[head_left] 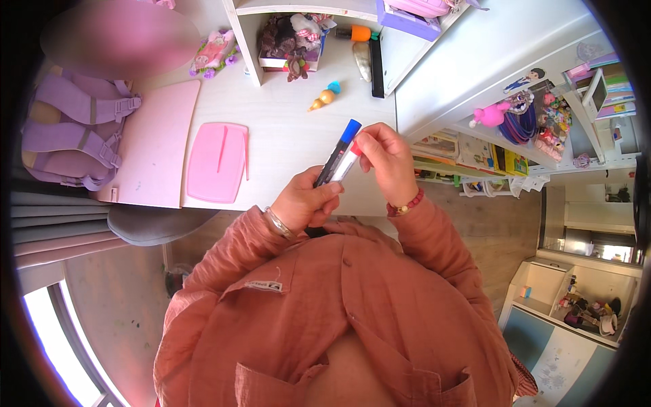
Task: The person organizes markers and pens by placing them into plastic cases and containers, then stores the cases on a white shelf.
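In front of my chest, my left hand [310, 195] is closed around the lower ends of two markers held side by side. One marker [333, 161] has a dark barrel and a blue cap; the other marker [344, 167] has a white barrel and a red end. My right hand [388, 159] pinches that red end, a cap by its look, between thumb and fingers. Whether the cap is seated or loosened cannot be made out. On the desk to the left lies a pink drawing board [201, 173] with a thin pink stick across it.
A white desk [278, 139] lies beyond my hands, with a small yellow-and-blue toy [326, 97] on it. A pink panel [159, 139] and a lilac backpack [74, 129] are at left. Shelves [247, 41] with toys stand behind; a bookcase [498, 146] is at right.
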Available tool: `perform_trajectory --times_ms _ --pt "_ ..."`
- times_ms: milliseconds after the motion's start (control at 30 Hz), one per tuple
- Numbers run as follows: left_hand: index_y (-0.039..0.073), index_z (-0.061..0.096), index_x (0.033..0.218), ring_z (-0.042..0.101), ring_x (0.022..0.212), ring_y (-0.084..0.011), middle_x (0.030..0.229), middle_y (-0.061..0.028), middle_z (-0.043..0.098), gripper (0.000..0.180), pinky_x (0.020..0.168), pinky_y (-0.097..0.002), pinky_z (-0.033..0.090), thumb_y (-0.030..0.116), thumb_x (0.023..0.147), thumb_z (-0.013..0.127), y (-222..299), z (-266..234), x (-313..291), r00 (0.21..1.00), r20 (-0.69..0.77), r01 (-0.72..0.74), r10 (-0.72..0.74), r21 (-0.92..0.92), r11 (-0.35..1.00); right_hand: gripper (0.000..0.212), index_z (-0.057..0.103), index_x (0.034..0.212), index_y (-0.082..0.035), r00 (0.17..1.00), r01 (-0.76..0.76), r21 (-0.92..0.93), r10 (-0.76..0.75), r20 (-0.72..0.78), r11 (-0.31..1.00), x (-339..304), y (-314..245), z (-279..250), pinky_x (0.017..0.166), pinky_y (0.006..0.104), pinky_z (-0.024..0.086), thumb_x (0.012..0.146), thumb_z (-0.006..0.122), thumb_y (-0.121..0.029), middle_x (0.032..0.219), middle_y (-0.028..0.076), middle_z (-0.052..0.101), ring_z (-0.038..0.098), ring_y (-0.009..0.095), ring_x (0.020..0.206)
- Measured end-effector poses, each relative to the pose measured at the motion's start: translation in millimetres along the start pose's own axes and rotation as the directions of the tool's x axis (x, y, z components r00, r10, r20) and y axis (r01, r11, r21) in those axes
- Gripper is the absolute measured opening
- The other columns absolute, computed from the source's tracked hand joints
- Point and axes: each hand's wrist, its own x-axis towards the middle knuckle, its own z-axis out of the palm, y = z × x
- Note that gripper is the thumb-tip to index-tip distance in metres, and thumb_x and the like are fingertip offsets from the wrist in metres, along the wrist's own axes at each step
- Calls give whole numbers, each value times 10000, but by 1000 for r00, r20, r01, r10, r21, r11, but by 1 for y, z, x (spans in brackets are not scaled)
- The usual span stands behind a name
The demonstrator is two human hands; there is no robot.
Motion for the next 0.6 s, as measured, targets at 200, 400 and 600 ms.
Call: perform_trajectory --times_ms 200,400,600 --pt "32 458 923 277 392 -72 590 -33 424 149 346 -222 201 166 875 500 0 8 1 997 -71 11 -8 47 999 201 546 788 -28 995 -46 125 57 -87 991 1 8 2 473 183 348 871 554 -211 675 -11 538 418 42 522" --pt "27 445 909 286 385 -69 580 -30 430 146 340 -223 203 145 857 514 -1 12 0 992 -123 39 -35 34 999 224 545 781 -32 991 -73 165 91 -101 984 -1 16 1 485 187 356 875 547 -235 679 -9 538 419 45 532" --pt "20 429 888 313 381 -70 559 -27 433 164 336 -230 220 135 833 532 -2 15 -4 990 -136 49 -43 38 998 231 541 779 -28 994 -64 121 74 -84 991 -5 11 4 496 196 366 888 515 -230 668 -4 524 420 55 535"
